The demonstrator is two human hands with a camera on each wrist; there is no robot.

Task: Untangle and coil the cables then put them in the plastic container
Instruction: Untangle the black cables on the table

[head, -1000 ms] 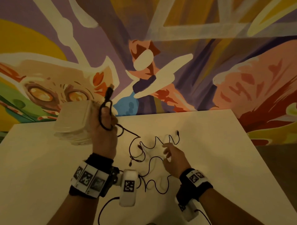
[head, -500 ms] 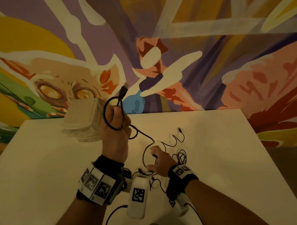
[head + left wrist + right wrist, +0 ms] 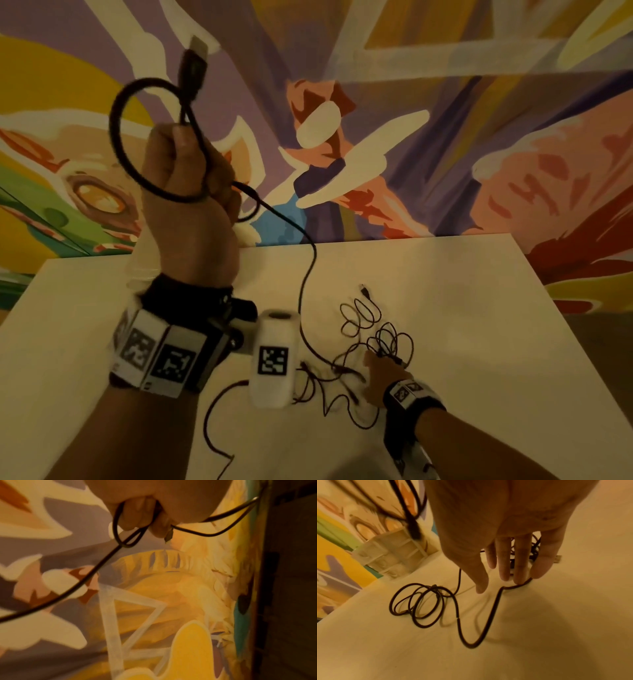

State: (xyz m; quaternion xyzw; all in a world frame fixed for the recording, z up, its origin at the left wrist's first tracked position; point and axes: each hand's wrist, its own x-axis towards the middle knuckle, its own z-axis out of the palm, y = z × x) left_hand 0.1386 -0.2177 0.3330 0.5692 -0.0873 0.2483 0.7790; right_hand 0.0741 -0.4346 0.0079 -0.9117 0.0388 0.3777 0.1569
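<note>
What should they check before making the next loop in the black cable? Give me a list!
1. Left hand grips the black cable with its first loop: ok.
2. Plug end sticks up free above the fist: ok.
3. Right hand is open, fingers pressing cable on the table: ok.
4. The tangled cables are separated from the black one: not ok.
5. Plastic container is within reach: ok.
6. Container is empty: cannot tell.

Right hand point(image 3: 505, 527) flat, fingertips point(image 3: 520, 580) pressing the dark cable point(image 3: 489, 615) on the table point(image 3: 556, 642) — loops beside it
</note>
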